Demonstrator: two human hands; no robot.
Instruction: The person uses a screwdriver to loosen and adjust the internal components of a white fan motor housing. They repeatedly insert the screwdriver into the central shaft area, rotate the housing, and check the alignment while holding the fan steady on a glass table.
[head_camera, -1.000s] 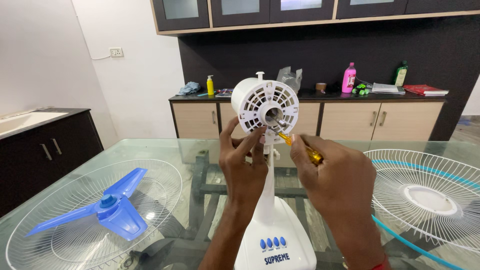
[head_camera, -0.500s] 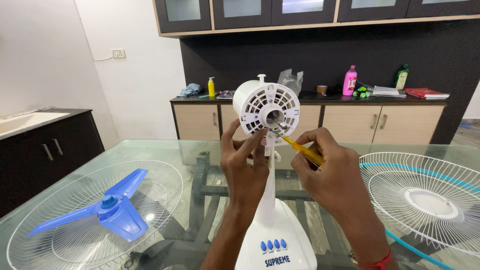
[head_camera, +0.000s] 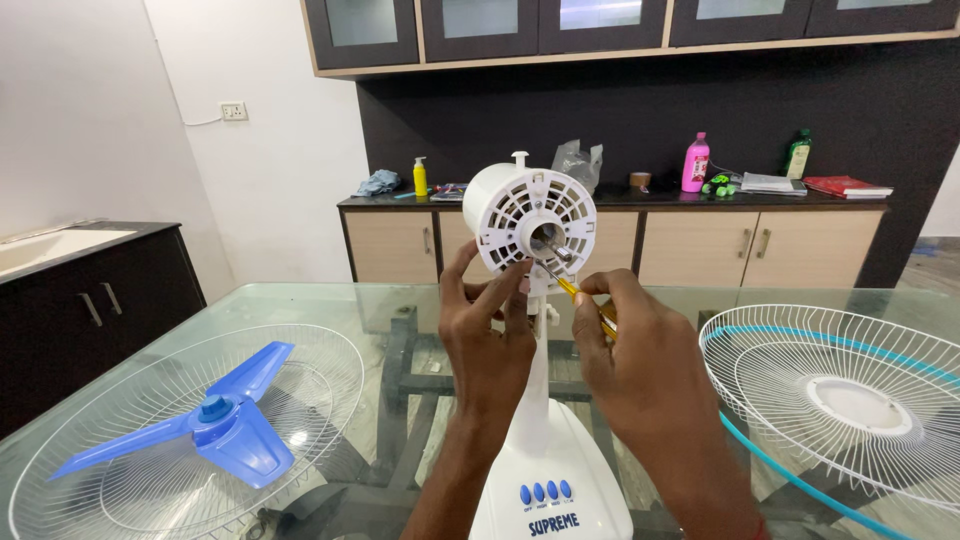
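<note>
White plastic makes up the fan's motor housing (head_camera: 530, 222), a round vented drum that stands on a slim neck above the fan base (head_camera: 552, 480) on the glass table (head_camera: 400, 300), its open front turned toward the camera and its axis running roughly level, front to back. A screwdriver (head_camera: 565, 285) with a yellow handle lies in the right hand (head_camera: 640, 370), whose fingers are closed around the handle; its long axis slants up and to the left, the metal tip pointing into the housing's front near the central shaft opening. The left hand (head_camera: 485, 335) sits just below and to the left of the housing, fingers raised and touching its lower rim, not wrapped around anything, so it is the nearer hand to the housing while the right one reaches it only through the tool. Left on the table lies a wire guard (head_camera: 120, 400) with the blue blade (head_camera: 215, 420) resting on it; a second guard (head_camera: 850, 400) lies to the right.
</note>
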